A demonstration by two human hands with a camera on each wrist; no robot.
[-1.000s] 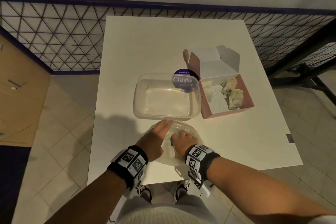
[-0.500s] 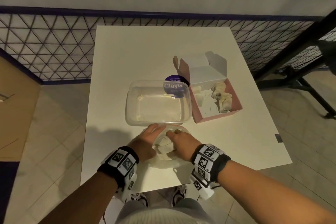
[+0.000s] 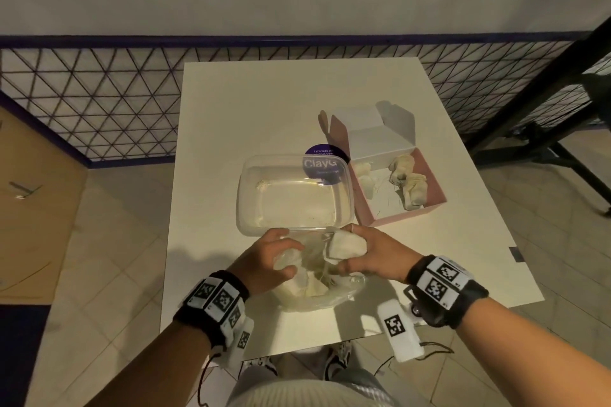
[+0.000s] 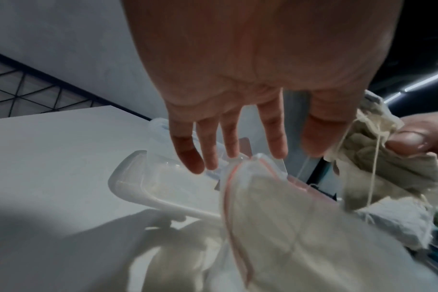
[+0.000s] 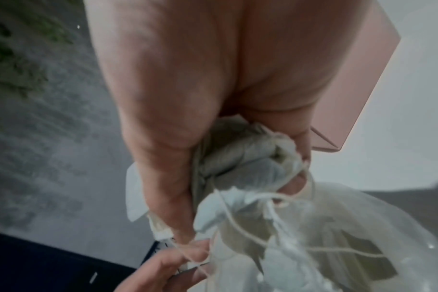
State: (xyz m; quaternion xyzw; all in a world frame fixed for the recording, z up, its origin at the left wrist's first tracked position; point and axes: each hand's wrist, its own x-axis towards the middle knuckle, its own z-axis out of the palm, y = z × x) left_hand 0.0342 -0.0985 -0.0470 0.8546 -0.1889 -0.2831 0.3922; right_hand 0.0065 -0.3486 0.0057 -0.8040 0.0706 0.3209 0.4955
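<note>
Compared with half a second earlier, a clump of tea bags (image 3: 344, 246) is now raised clear of the plastic bag (image 3: 317, 294) at the table's (image 3: 264, 109) near edge and gripped in the curled right hand (image 3: 373, 254), strings (image 4: 375, 162) trailing back, while the bag is steadied by the loosely spread left hand (image 3: 264, 261), so transfer is judged imminent.

Take the tub (image 3: 297, 205) on the table (image 3: 264, 109) as your marker. Just right of the tub stands the box (image 3: 406, 216), with loose tea bags (image 3: 408, 182) in it. Behind the tub's right corner lies a sticker (image 3: 322, 162). Just in front of the tub lies the bag (image 3: 317, 294), with your left hand (image 3: 267, 261) over its left edge. Your right hand (image 3: 373, 258), gripping a clump of tea bags (image 3: 344, 246), is over its right edge.
</note>
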